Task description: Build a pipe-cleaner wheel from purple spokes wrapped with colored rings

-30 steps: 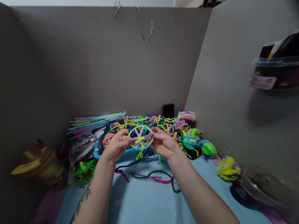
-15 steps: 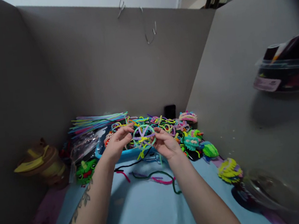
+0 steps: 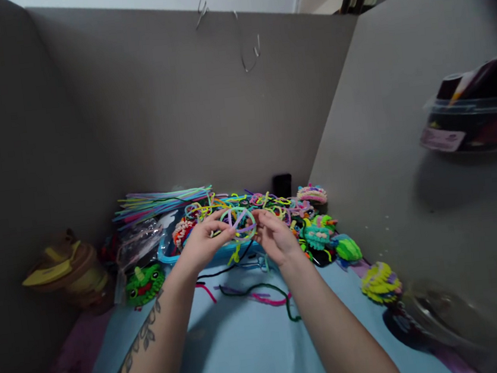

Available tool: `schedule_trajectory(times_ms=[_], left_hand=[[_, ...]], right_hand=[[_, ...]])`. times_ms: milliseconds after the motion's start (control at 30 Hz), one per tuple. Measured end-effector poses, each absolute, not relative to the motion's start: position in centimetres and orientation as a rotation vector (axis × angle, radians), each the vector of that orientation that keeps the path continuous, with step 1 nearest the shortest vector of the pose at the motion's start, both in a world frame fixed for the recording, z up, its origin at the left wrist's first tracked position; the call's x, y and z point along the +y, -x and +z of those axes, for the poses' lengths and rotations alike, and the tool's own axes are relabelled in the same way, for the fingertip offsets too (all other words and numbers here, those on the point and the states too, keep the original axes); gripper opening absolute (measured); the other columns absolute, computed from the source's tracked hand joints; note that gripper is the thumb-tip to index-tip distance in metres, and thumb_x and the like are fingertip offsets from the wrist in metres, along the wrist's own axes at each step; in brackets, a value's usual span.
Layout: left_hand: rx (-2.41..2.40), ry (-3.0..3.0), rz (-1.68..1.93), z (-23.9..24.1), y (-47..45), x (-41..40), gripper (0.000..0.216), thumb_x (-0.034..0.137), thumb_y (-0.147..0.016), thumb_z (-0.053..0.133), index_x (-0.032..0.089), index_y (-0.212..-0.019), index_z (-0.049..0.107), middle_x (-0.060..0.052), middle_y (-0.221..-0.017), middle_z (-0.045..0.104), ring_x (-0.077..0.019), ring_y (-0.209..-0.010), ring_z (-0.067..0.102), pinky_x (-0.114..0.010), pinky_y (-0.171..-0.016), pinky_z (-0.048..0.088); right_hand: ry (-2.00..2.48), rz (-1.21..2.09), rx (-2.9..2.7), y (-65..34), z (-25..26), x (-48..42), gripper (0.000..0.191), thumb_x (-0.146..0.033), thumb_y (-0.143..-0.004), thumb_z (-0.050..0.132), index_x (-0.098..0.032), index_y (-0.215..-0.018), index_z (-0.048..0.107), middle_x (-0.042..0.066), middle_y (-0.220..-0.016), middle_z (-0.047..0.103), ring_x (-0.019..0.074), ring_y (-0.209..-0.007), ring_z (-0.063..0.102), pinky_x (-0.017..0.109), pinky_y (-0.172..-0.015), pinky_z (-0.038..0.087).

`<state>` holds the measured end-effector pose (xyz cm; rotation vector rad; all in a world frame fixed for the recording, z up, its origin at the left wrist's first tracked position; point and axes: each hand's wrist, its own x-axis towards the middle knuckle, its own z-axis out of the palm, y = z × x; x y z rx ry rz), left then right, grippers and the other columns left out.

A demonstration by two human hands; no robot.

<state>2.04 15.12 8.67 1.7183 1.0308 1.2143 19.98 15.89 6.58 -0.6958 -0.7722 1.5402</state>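
Both my hands are raised over the back of the desk and hold a small pipe-cleaner ring (image 3: 238,223) with purple spokes and a yellow knot at its centre. My left hand (image 3: 204,245) pinches its left rim with closed fingers. My right hand (image 3: 274,237) pinches the right rim. A yellow-green tail hangs down from the ring. Behind and below it lies a blue tray (image 3: 167,257) heaped with tangled pipe cleaners (image 3: 250,201).
A bundle of straight pipe cleaners (image 3: 160,201) lies at the back left. A green frog figure (image 3: 143,281) and a brown cup (image 3: 72,272) stand left. Finished fuzzy figures (image 3: 326,237) and a yellow one (image 3: 380,283) sit right. Loose strands (image 3: 261,296) lie on the blue mat (image 3: 249,354). Grey partitions enclose the desk.
My hands have shifted slightly right and turned the ring. The left fingers have moved over the ring's upper left rim. The view has tilted a little.
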Motion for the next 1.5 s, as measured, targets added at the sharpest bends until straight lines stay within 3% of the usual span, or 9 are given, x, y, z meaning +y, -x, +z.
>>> schedule_trajectory(times_ms=[233, 567, 800, 933, 1000, 1333, 1500], left_hand=[[0.918, -1.631, 1.117, 8.5, -2.2, 15.1, 0.021, 0.038, -0.073, 0.067, 0.019, -0.068, 0.072, -0.012, -0.124, 0.057, -0.0292, -0.125, 0.044, -0.045, -0.105, 0.029], [0.833, -1.579, 1.084, 8.6, -2.6, 14.9, 0.019, 0.036, -0.074, 0.067, 0.018, -0.068, 0.069, -0.01, -0.122, 0.058, -0.0269, -0.115, 0.052, -0.042, -0.101, 0.033], [0.919, -1.508, 1.334, 8.5, -2.5, 15.1, 0.031, 0.042, -0.074, 0.066, 0.02, -0.094, 0.06, -0.006, -0.101, 0.063, -0.02, -0.099, 0.056, -0.031, -0.085, 0.042], [0.966, -1.668, 1.026, 8.4, -2.5, 15.0, 0.029, 0.045, -0.079, 0.058, 0.016, -0.073, 0.061, 0.0, -0.067, 0.057, -0.013, -0.064, 0.051, -0.024, -0.059, 0.038], [0.941, -1.673, 0.904, 8.3, -2.6, 15.0, 0.032, 0.044, -0.078, 0.058, 0.016, -0.063, 0.058, 0.001, -0.058, 0.052, -0.0107, -0.055, 0.045, -0.022, -0.053, 0.033], [0.758, -1.23, 0.852, 8.0, -3.1, 14.6, 0.025, 0.037, -0.074, 0.063, 0.015, -0.066, 0.056, 0.0, -0.057, 0.056, -0.0093, -0.049, 0.047, -0.021, -0.048, 0.035], [0.755, -1.17, 0.905, 8.1, -3.0, 14.7, 0.024, 0.033, -0.072, 0.067, 0.014, -0.063, 0.057, 0.001, -0.056, 0.056, -0.0078, -0.048, 0.048, -0.019, -0.046, 0.036]], right_hand=[[0.605, 1.443, -0.884, -19.4, 7.1, 15.3, 0.026, -0.025, -0.063, 0.071, -0.023, -0.086, 0.059, -0.004, -0.062, 0.064, 0.0138, -0.062, 0.059, 0.026, -0.061, 0.045], [0.574, 1.47, -0.895, -19.5, 7.1, 15.1, 0.029, -0.021, -0.062, 0.073, -0.024, -0.082, 0.051, -0.007, -0.057, 0.061, 0.0093, -0.049, 0.054, 0.02, -0.049, 0.045], [0.622, 1.415, -1.101, -19.7, 7.2, 15.0, 0.027, -0.028, -0.064, 0.075, -0.022, -0.077, 0.053, -0.007, -0.055, 0.06, 0.009, -0.043, 0.055, 0.019, -0.044, 0.043], [0.667, 1.452, -1.311, -19.5, 7.2, 14.5, 0.021, -0.028, -0.069, 0.072, -0.02, -0.076, 0.053, -0.006, -0.055, 0.06, 0.0086, -0.043, 0.056, 0.019, -0.045, 0.042], [0.669, 1.465, -1.345, -19.3, 7.0, 14.4, 0.02, -0.027, -0.07, 0.071, -0.02, -0.076, 0.053, -0.007, -0.055, 0.061, 0.008, -0.043, 0.056, 0.018, -0.045, 0.042], [0.615, 1.586, -1.248, -18.9, 6.6, 14.5, 0.026, -0.029, -0.067, 0.073, -0.02, -0.074, 0.05, -0.005, -0.055, 0.064, 0.009, -0.043, 0.058, 0.017, -0.043, 0.041], [0.633, 1.581, -1.212, -19.0, 6.8, 14.6, 0.024, -0.033, -0.067, 0.073, -0.021, -0.077, 0.055, -0.004, -0.059, 0.064, 0.0104, -0.048, 0.058, 0.021, -0.049, 0.044]])
